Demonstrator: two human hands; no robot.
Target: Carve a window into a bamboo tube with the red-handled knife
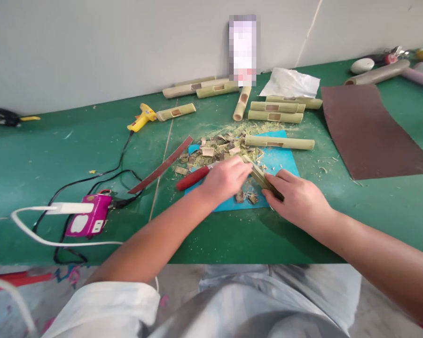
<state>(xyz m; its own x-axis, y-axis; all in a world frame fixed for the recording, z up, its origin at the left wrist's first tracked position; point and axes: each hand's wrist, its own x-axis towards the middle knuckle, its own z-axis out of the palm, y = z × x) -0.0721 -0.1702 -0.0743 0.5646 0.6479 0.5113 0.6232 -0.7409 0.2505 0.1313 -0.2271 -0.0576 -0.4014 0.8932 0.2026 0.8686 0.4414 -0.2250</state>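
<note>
A short bamboo tube [257, 174] slants between my two hands over a blue sheet [285, 157]. My left hand [227, 174] is closed at the tube's far end, fingertips pressed against it. Around the near end wraps my right hand [298, 195], its thumb underneath. A red-handled tool [193, 178] lies beside my left hand, which hides its other end. Bamboo chips and shavings [218, 149] are heaped just beyond my left hand. Past them lies another bamboo tube [280, 142] with a rectangular slot cut in it.
Several slotted bamboo tubes [275, 116] lie toward the wall, near a phone [243, 49] and white tissue [289, 83]. Brown sandpaper [377, 136] is at right. Leftward are a sandpaper strip [162, 164], yellow glue gun [143, 117], and magenta power adapter [88, 216] with loose cords.
</note>
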